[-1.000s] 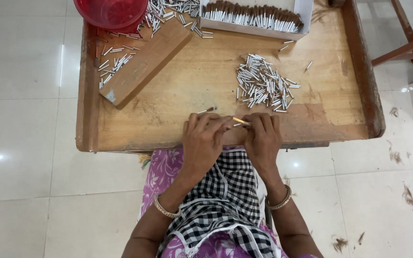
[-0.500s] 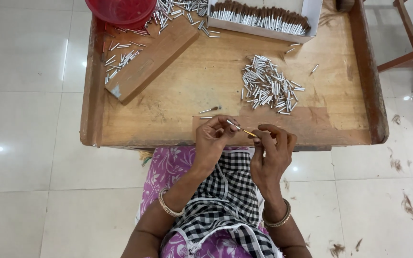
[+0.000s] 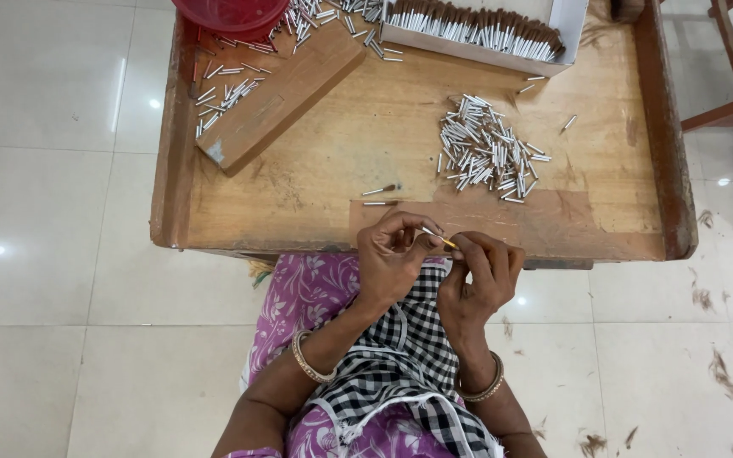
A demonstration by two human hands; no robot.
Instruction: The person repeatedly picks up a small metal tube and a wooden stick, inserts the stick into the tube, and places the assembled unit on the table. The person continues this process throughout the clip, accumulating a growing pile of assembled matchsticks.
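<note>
My left hand and my right hand meet just in front of the near edge of a low wooden table. Between their fingertips they pinch one thin white stick with a yellow tip. The left fingers hold the white end, the right fingers touch the yellow end. A loose pile of short white sticks lies on the table beyond my hands. Two single sticks lie on the table close to my left hand.
A white box of brown-tipped sticks stands at the table's far edge. A wooden block lies at the far left with scattered sticks beside it, and a red bowl behind. A checked cloth covers my lap. Brown scraps litter the tiled floor.
Both hands have drawn back slightly from the table edge toward my lap, still together on the thin stick. The view has shifted a little.
</note>
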